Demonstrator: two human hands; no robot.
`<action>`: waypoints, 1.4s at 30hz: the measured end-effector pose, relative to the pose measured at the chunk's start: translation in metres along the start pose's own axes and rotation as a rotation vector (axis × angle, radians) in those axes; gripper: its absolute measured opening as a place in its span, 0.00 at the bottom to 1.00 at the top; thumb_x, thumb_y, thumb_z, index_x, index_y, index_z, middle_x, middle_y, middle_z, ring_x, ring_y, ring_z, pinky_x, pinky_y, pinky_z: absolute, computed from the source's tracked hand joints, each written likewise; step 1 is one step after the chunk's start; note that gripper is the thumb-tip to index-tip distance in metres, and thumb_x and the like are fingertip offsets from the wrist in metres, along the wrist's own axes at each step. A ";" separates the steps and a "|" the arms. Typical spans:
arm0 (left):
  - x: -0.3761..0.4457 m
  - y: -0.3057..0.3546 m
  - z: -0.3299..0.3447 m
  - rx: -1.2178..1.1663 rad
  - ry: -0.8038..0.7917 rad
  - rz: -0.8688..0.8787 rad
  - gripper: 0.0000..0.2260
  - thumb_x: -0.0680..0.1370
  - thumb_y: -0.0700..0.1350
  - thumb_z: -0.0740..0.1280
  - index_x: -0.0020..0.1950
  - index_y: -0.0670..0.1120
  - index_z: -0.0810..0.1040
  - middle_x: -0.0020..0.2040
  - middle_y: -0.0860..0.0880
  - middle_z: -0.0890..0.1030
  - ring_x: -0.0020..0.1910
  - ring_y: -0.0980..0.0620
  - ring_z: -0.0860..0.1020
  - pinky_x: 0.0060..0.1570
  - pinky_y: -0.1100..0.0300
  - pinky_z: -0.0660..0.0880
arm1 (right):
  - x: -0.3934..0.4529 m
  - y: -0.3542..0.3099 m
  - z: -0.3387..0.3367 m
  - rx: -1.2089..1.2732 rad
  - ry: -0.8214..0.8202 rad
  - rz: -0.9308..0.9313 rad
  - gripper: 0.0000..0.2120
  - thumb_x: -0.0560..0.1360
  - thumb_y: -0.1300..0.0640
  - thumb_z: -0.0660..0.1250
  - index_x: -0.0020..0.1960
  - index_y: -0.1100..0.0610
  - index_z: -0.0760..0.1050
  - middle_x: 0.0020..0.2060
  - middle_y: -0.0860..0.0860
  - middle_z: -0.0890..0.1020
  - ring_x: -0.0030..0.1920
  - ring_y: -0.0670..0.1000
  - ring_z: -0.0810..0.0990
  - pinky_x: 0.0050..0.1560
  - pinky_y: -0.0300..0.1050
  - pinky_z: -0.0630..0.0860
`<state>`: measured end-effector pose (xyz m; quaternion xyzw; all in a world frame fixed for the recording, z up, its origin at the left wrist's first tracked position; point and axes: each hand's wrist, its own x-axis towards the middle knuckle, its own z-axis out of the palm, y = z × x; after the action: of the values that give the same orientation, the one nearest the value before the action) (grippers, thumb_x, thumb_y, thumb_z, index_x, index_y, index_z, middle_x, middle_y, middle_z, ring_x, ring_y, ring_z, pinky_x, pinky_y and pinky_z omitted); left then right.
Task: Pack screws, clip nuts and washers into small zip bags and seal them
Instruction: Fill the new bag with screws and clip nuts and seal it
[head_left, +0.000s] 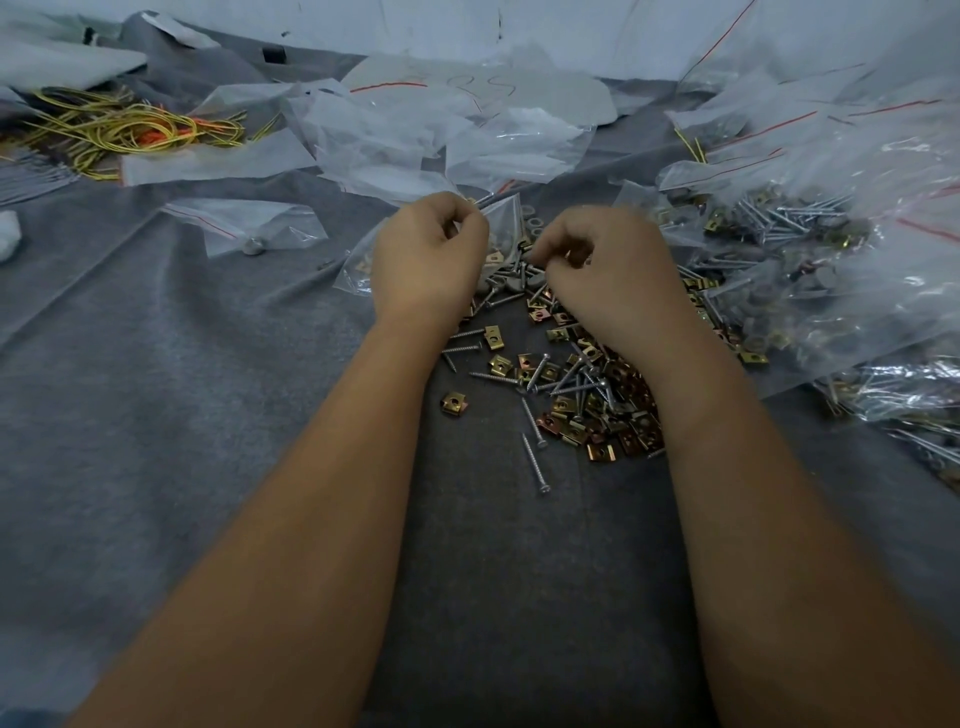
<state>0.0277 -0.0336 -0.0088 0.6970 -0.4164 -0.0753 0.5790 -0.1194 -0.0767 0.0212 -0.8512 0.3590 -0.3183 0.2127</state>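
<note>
Clear plastic, a small zip bag (498, 223) is pinched at its mouth by the left hand (428, 254); the right hand (597, 275), fingers curled, seems to pick up hardware beside it. Keep the mouth held wide and feed pieces in from the loose pile of screws and clip nuts (582, 395) just near. Filled bags (810, 249) crowd the right; the grey desk (182, 389) lies open to the left.
</note>
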 end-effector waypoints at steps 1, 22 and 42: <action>0.000 0.000 0.000 -0.011 0.013 -0.008 0.09 0.73 0.46 0.62 0.41 0.48 0.83 0.22 0.58 0.72 0.23 0.60 0.67 0.30 0.61 0.64 | 0.000 0.001 -0.001 -0.104 -0.082 -0.013 0.12 0.72 0.63 0.66 0.45 0.48 0.83 0.41 0.43 0.80 0.42 0.40 0.76 0.43 0.31 0.71; 0.001 -0.001 -0.001 -0.055 0.036 -0.017 0.08 0.74 0.44 0.64 0.40 0.46 0.82 0.20 0.59 0.69 0.22 0.60 0.65 0.23 0.69 0.59 | 0.000 -0.002 -0.003 -0.419 -0.341 -0.044 0.12 0.71 0.57 0.68 0.47 0.42 0.83 0.47 0.46 0.73 0.60 0.54 0.68 0.57 0.48 0.63; 0.000 0.002 -0.001 -0.063 -0.002 -0.008 0.07 0.73 0.44 0.65 0.39 0.50 0.82 0.22 0.57 0.71 0.23 0.61 0.66 0.28 0.64 0.63 | -0.001 -0.004 0.015 0.105 0.153 -0.001 0.03 0.73 0.56 0.70 0.47 0.52 0.80 0.34 0.46 0.79 0.33 0.43 0.74 0.34 0.40 0.72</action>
<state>0.0274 -0.0327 -0.0068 0.6801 -0.4116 -0.0916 0.5998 -0.1072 -0.0713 0.0125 -0.8124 0.3565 -0.4007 0.2288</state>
